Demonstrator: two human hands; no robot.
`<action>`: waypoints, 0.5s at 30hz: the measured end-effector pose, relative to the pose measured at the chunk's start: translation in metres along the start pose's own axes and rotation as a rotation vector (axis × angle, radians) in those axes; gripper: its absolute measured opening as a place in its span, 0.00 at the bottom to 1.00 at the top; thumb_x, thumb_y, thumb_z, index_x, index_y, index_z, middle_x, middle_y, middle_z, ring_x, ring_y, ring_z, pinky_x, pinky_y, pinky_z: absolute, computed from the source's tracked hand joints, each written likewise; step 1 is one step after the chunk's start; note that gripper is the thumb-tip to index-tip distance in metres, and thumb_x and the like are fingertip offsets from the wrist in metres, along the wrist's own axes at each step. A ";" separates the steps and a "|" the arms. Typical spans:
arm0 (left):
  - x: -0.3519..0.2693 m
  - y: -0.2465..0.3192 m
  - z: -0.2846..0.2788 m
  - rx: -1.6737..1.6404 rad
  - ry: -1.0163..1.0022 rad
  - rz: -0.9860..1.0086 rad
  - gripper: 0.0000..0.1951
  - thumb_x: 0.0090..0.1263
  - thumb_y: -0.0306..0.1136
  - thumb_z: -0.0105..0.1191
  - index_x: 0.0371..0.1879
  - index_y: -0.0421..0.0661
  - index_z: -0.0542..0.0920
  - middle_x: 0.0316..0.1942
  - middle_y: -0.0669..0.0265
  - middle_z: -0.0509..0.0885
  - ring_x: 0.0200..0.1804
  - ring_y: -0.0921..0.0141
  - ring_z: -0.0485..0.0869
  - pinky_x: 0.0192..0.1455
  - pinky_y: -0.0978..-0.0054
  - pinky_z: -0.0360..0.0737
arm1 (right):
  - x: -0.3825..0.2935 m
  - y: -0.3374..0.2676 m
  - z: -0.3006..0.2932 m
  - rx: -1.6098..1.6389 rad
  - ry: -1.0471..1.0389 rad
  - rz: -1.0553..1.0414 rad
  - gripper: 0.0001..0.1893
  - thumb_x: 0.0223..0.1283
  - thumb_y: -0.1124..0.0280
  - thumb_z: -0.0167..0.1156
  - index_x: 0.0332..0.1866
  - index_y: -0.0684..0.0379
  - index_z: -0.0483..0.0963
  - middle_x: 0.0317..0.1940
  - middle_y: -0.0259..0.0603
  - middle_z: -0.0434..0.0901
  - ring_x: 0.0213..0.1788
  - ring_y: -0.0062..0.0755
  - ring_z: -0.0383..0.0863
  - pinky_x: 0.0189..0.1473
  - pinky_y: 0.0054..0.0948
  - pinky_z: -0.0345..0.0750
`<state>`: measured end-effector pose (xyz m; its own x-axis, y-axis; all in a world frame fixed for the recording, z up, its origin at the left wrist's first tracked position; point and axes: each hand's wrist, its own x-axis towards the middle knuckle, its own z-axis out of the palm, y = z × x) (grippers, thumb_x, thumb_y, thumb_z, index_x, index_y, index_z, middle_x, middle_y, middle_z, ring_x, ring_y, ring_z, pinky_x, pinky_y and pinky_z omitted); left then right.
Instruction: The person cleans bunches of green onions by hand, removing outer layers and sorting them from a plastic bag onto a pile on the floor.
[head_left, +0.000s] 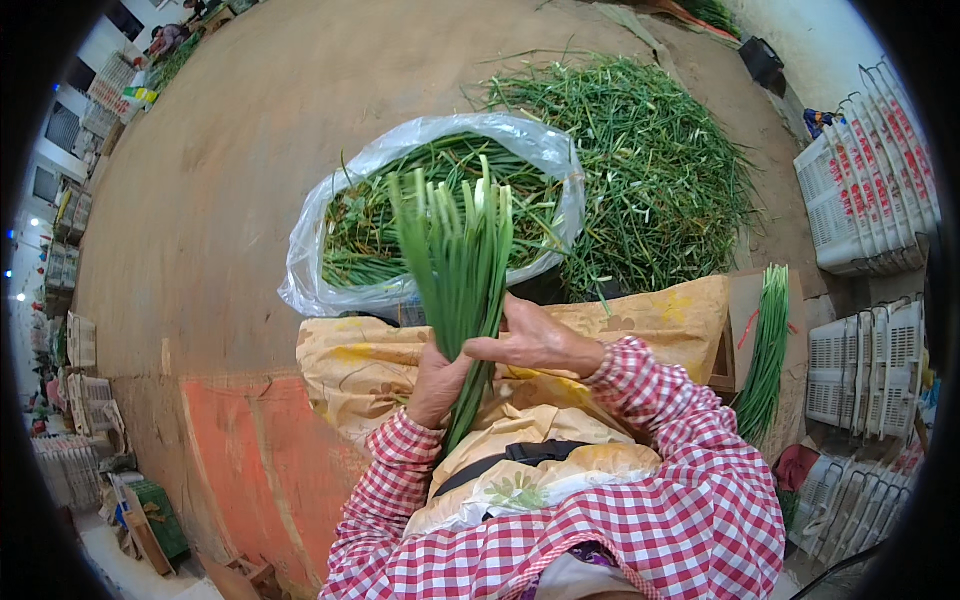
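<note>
A loose bunch of green chives (459, 259) stands upright before my lap, its pale cut ends uppermost and partly blurred. My left hand (437, 384) grips it low down, with the leafy ends trailing below towards my waist. My right hand (544, 339) clasps the same bunch from the right, thumb across the front; its fingers are partly hidden behind the leaves. Beyond the bunch sits a clear plastic bag (335, 196), wide at the mouth and full of chives and trimmings. A yellow flowered apron (637, 321) covers my lap.
A large heap of chive scraps (645, 172) lies right of the bag. To my right a bundle of chives with a red tie (766, 352) rests on a board. White plastic crates (862, 367) line the right side. An orange sheet (255, 457) covers the floor at left.
</note>
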<state>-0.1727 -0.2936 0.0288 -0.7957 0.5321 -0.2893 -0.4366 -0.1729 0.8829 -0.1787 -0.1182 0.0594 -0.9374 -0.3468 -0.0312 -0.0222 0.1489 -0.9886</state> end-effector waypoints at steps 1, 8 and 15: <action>0.009 -0.002 -0.003 0.123 -0.059 0.025 0.14 0.68 0.32 0.51 0.49 0.39 0.73 0.38 0.65 0.80 0.35 0.75 0.80 0.34 0.80 0.79 | 0.006 0.005 0.004 -0.036 0.089 -0.059 0.29 0.51 0.59 0.65 0.54 0.66 0.66 0.45 0.48 0.76 0.47 0.35 0.75 0.51 0.33 0.72; 0.034 0.036 0.048 0.824 -0.166 0.171 0.34 0.63 0.33 0.51 0.64 0.34 0.50 0.42 0.44 0.77 0.49 0.50 0.76 0.49 0.63 0.74 | 0.023 -0.015 -0.043 0.261 0.193 0.123 0.21 0.47 0.70 0.66 0.46 0.65 0.71 0.35 0.36 0.77 0.38 0.22 0.77 0.44 0.22 0.75; 0.028 0.068 0.007 0.092 -0.284 0.197 0.32 0.65 0.41 0.53 0.66 0.42 0.58 0.57 0.55 0.74 0.61 0.63 0.71 0.62 0.66 0.66 | -0.003 -0.101 -0.118 -0.078 -0.035 0.377 0.22 0.45 0.69 0.60 0.45 0.71 0.68 0.24 0.36 0.76 0.20 0.21 0.75 0.21 0.18 0.73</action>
<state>-0.2219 -0.2842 0.0832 -0.7068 0.7074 -0.0073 -0.2366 -0.2267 0.9448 -0.2142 -0.0230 0.1770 -0.8724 -0.2850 -0.3971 0.2948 0.3412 -0.8926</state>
